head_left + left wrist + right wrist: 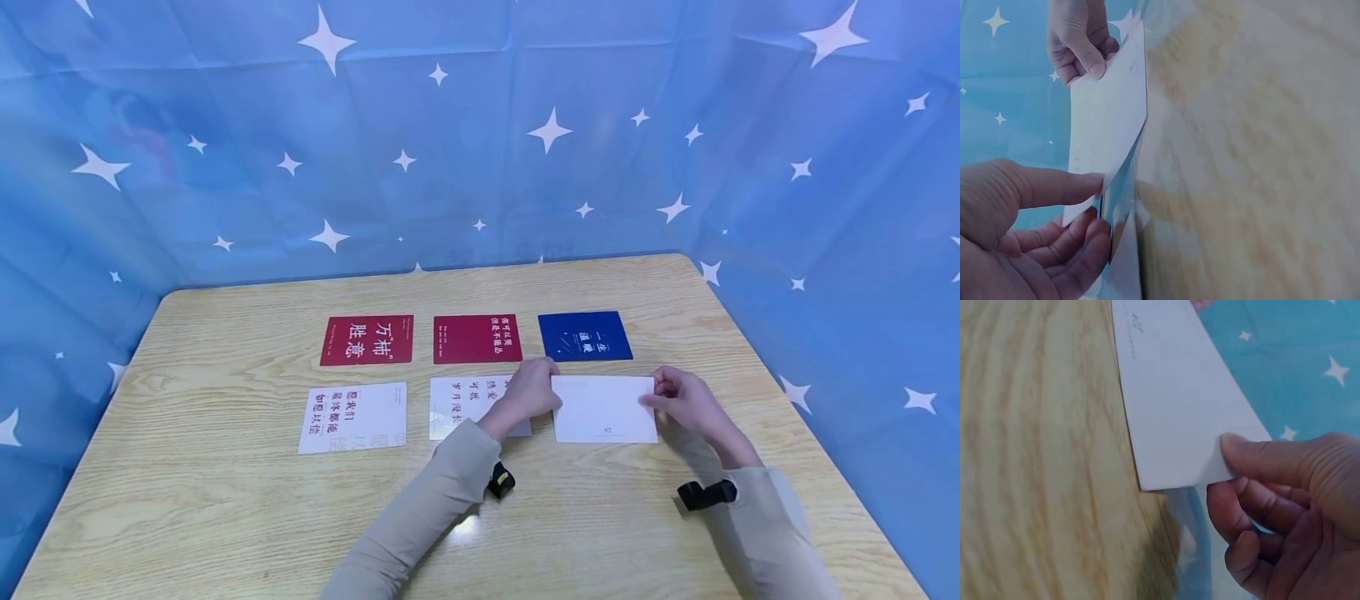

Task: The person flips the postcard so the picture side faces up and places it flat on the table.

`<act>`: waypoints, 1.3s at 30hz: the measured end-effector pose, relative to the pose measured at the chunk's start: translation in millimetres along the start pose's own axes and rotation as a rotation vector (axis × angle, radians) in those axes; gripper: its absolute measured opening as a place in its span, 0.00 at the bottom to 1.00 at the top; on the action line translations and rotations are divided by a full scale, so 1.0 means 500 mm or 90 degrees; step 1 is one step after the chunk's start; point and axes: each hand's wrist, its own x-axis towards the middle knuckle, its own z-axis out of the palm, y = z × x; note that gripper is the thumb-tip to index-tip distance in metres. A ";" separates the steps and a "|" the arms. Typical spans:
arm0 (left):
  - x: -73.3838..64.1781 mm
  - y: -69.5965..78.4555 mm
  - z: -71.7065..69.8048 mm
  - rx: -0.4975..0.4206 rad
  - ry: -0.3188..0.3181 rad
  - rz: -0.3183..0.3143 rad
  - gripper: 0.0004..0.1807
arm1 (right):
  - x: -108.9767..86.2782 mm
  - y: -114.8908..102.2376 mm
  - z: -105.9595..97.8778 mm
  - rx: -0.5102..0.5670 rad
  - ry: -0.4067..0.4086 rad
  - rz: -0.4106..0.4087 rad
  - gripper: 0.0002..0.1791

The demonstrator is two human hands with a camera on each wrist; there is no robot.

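A white card, with a small dark mark near its lower edge, is held between both hands at the right of the near row. My left hand pinches its left side, thumb on the near face and fingers behind, as the left wrist view shows. At the opposite end my right hand grips the edge between thumb and curled fingers. In the right wrist view the card leans up, its lower edge close over the wood. Beneath my left wrist lies a white card with dark red writing, partly hidden.
Another white card with red writing lies at the left of the near row. Behind are two red cards, one left and one central, plus a blue card. The wooden table meets a blue star-patterned cloth.
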 end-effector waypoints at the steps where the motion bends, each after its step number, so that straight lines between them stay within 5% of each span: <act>1: 0.000 -0.001 0.001 -0.018 0.003 -0.004 0.21 | -0.002 0.001 0.000 0.008 -0.002 0.001 0.09; 7: 0.001 -0.014 0.013 -0.154 0.026 -0.016 0.20 | -0.012 0.005 -0.003 0.049 0.016 -0.004 0.09; 15: -0.004 -0.015 0.007 -0.287 0.035 -0.033 0.14 | -0.014 -0.012 -0.006 0.057 0.118 -0.021 0.08; 27: -0.007 -0.019 -0.001 -0.337 0.071 -0.011 0.08 | -0.012 -0.004 -0.010 0.103 0.127 -0.049 0.11; 39: -0.011 -0.018 -0.010 -0.327 0.091 -0.010 0.05 | -0.016 -0.003 -0.012 0.142 0.173 -0.076 0.06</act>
